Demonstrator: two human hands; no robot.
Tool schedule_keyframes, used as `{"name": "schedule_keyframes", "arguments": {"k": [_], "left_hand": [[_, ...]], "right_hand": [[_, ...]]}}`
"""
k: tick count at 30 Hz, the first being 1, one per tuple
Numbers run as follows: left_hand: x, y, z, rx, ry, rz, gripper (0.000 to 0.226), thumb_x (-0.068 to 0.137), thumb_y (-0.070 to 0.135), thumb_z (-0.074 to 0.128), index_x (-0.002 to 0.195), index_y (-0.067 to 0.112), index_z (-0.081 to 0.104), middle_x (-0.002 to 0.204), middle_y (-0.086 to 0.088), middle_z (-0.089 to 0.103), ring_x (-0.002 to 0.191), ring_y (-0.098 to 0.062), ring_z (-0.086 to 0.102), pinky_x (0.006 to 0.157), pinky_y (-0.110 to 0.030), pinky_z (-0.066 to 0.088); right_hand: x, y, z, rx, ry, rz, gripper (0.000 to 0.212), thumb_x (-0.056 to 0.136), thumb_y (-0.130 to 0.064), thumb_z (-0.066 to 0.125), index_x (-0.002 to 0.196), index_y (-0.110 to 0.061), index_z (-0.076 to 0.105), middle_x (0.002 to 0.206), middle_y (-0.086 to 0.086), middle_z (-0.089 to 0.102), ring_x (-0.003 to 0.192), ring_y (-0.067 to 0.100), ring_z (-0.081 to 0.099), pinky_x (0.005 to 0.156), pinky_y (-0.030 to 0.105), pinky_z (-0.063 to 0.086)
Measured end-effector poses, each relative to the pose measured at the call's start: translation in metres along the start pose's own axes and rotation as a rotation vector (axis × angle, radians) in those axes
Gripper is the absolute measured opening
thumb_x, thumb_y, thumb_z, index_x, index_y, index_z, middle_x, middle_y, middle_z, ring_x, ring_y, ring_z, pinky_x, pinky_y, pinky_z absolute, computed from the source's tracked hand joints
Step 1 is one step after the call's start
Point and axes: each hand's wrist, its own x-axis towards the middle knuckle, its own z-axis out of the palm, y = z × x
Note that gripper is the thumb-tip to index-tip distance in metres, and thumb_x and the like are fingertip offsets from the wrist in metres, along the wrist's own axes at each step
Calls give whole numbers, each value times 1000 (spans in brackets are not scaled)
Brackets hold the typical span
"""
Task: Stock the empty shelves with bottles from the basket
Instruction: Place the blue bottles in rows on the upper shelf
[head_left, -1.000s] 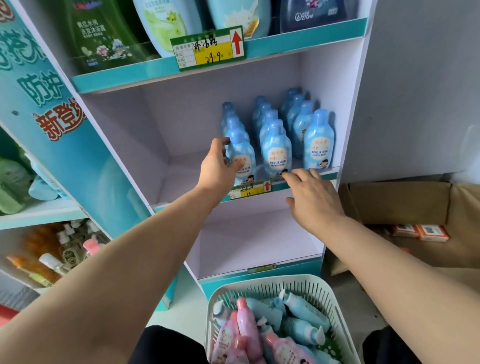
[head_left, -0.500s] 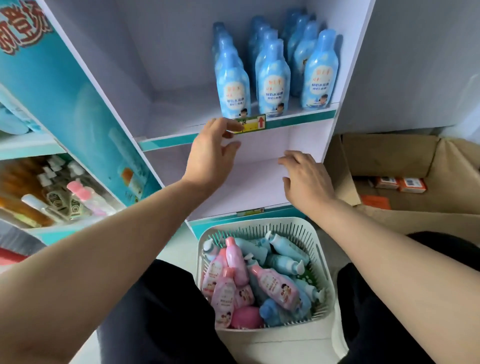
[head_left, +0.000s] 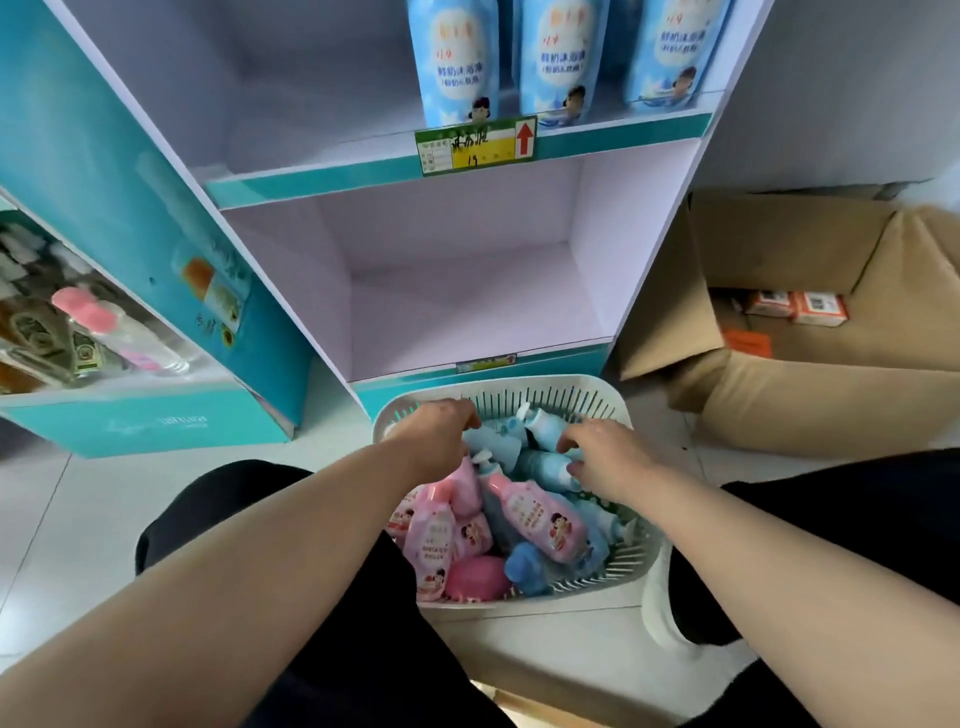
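Seen from the head, both hands are down in the far end of the basket (head_left: 613, 400). The right grip (head_left: 608, 457) curls its fingers round a light blue bottle (head_left: 543, 465). The bottle lies on its side across the basket, right under that hand. The left grip (head_left: 441, 431) is at the basket's far left corner. Its fingertips are hidden, so I cannot tell if it holds anything. The empty shelf (head_left: 467, 312) is just behind the basket.

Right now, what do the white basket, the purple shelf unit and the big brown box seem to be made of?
White basket: moulded plastic, slightly glossy; thin even slats and a rounded rim.
Shelf unit: probably printed cardboard or thin board, matte lilac inside; flat, folded-looking panels, but the look leaves it open.
Brown box: cardboard, dull; creased, bent flaps.
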Motion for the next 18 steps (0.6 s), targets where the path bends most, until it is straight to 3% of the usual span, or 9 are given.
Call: {"name": "schedule_keyframes", "arguments": {"k": [4,9,12,14,18], "left_hand": [[10,1,0,15,3,-3,32,92,17,56,122,28,54,119,4,64,98,-15,58,80,-26,44],[18,-3,2,-53,-8,-32,30,90,20,60,119,28,56,115,5,64,93,-14,60,78,-26,50],[25,-2,2,-54,-19,-33,28,90,23,61,117,29,56,115,6,63,92,-13,60,73,-25,48],[30,1,1,-52,-24,-20,28,91,24,60,118,29,56,116,6,62,94,-13,59,72,-24,42],[40,6,-1,-104,-71,30,31,91,21,60,121,24,56,122,1,59,102,-19,59,86,-33,50]], "right_hand": [[1,-13,26,54,-155,14,42,82,-42,65,119,-26,55,121,2,61,110,24,58,88,34,48],[3,-29,49,6,-302,34,61,71,-43,70,121,-23,43,115,3,61,106,26,59,83,35,49],[8,-29,51,0,-281,29,77,68,-42,73,133,-23,36,123,4,60,112,26,58,89,40,50],[14,-26,45,51,-218,13,74,72,-44,68,136,-24,35,130,3,56,118,27,54,94,41,47],[29,-10,35,-26,-82,50,69,77,-41,67,137,-26,35,126,4,58,113,28,56,88,37,47]]}}
